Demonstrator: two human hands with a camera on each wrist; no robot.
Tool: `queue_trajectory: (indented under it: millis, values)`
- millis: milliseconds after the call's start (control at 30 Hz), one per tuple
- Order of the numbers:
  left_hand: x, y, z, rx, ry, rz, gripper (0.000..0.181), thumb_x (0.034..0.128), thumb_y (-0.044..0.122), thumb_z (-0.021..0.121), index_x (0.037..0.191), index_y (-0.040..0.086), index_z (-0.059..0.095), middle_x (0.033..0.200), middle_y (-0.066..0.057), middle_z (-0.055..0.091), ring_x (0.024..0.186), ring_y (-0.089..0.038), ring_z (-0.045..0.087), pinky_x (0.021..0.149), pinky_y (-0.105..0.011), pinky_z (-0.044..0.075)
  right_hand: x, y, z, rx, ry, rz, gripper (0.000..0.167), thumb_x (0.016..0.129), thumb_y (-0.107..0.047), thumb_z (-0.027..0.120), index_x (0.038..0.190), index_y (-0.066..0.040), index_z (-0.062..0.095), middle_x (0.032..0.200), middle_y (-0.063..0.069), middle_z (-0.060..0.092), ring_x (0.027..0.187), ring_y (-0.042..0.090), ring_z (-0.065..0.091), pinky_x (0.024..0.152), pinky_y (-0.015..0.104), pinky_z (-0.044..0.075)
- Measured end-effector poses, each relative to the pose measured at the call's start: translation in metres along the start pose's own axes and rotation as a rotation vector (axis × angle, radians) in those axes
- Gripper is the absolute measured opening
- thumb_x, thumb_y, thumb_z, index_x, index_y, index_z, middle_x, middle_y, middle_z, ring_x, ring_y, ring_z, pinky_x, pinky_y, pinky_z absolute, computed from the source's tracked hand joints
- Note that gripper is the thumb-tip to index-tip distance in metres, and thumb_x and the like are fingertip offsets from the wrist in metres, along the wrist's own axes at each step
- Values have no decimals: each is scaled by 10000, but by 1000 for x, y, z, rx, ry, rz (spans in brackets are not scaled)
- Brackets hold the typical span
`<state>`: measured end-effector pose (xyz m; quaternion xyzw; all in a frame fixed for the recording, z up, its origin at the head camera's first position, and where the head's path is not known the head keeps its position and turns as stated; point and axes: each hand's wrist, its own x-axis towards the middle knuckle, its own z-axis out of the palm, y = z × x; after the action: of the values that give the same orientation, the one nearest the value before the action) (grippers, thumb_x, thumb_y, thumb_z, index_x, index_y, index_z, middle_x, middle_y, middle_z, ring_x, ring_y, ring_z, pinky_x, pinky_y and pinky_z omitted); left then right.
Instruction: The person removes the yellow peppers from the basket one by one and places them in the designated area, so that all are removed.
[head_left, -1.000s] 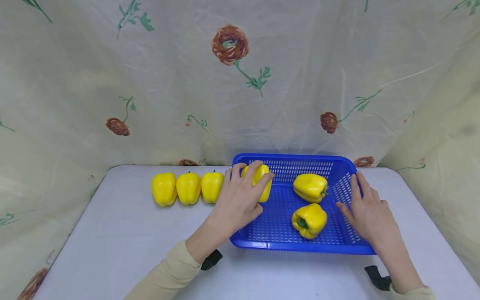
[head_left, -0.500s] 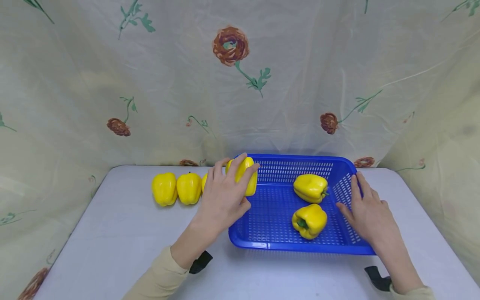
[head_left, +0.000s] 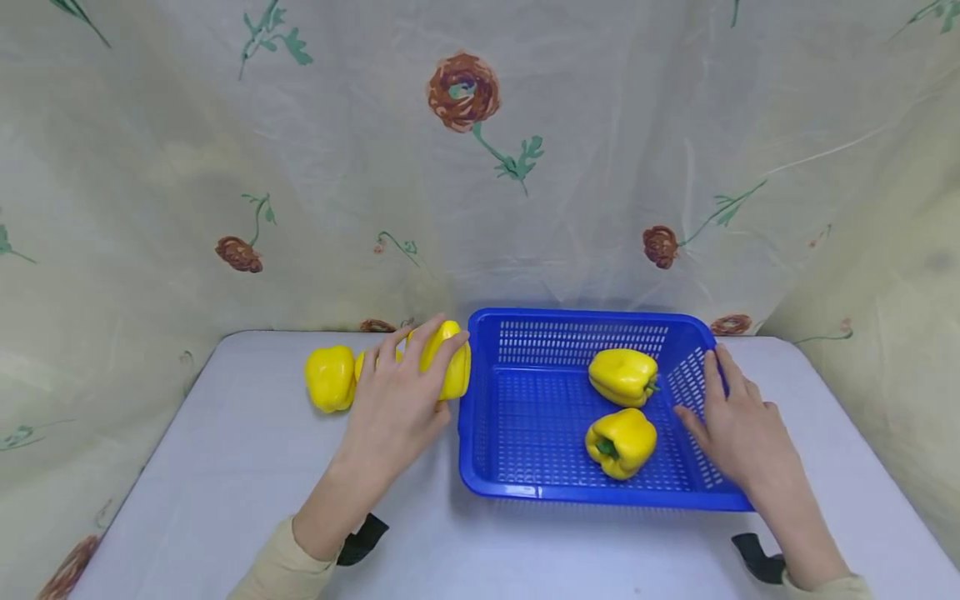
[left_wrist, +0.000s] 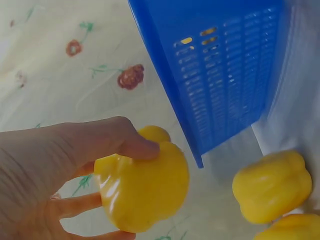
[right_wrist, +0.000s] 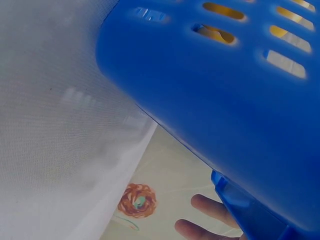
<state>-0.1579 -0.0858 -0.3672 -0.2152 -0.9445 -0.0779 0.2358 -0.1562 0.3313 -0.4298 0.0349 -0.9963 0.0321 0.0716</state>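
1. Your left hand [head_left: 393, 408] holds a yellow pepper [head_left: 456, 371], thumb on one side and spread fingers on the other, so the grip is as wide as the pepper.
2. That held pepper is just outside the left wall of the blue basket [head_left: 600, 497]; the left-wrist view shows a gap between them.
3. Your right hand [head_left: 750, 429] rests on the basket's right rim, its fingers fairly straight and the thumb spread away toward the inside; you cannot tell how firmly it presses.
4. Inside, in the right half, you have a rear pepper [head_left: 622, 377] lying on its side, stem to the right, and a front pepper [head_left: 621, 443] near it, stem end showing.
5. On the white table [head_left: 225, 467], left of the basket, sits an outermost pepper [head_left: 330, 379]; beside it, a neighbouring pepper [head_left: 359, 365] is mostly hidden by your left hand.
6. A flowered cloth [head_left: 360, 142] hangs behind the table.
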Motion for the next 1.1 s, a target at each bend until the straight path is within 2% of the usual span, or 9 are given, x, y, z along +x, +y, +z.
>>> queue_trajectory:
  millis: [167,433,667,967,1100]
  values:
    - [-7,-5,-1,21,4,-1,791,777,117,914,1491,200,585,1569,-129,581,1306,-469,619,1021,-595,567,0,2,1,-7,8,-9,926,1021,-344,722,1613,177,237,1661,446,241,1305,712,478,901,851,489]
    - [-15,-7,0,27,-28,-17,804,795,133,925,1518,186,578,1593,-110,588,1345,-480,606,1064,-615,562,-1,1,2,0,0,-2,928,1021,-341,722,1617,173,229,1667,441,233,1325,710,462,916,861,475]
    - [-23,-12,3,49,-55,-28,824,779,147,947,1515,166,577,1575,-109,599,1265,-473,655,1031,-594,577,-1,1,3,3,8,-6,931,1016,-333,728,1618,173,229,1667,441,238,1321,709,467,914,863,475]
    - [-35,-12,9,79,-160,-24,873,776,209,974,1534,177,542,1563,-106,614,1242,-463,677,998,-591,588,0,0,1,0,2,-2,928,1020,-335,723,1617,174,229,1670,440,227,1322,710,464,919,864,471]
    - [-41,-12,13,86,-181,-11,886,762,229,989,1527,177,545,1549,-98,628,1206,-450,690,963,-566,591,1,0,1,4,-3,1,934,1019,-339,723,1621,171,222,1672,436,226,1332,709,456,925,866,466]
